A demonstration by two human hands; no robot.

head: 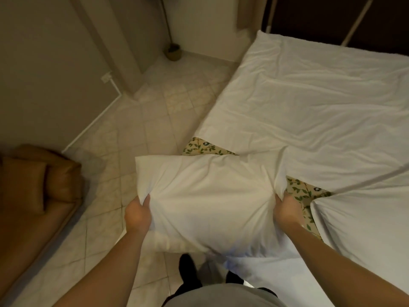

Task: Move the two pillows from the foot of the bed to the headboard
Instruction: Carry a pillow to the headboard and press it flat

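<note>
I hold a white pillow (210,202) in the air over the near corner of the bed, partly above the tiled floor. My left hand (138,214) pinches its left edge and my right hand (286,210) pinches its right edge. A second white cushioned shape (365,231) lies on the bed at the lower right; I cannot tell whether it is the other pillow or bedding. A white duvet (309,103) covers the bed up to the dark headboard (321,16) at the top right. The floral mattress (303,191) shows between them.
A brown leather sofa (37,187) stands at the left. Pale floor tiles (155,120) run between the sofa, the wall and the bed. A small basket (173,53) with a pole sits in the far corner. My feet (188,271) stand by the bed corner.
</note>
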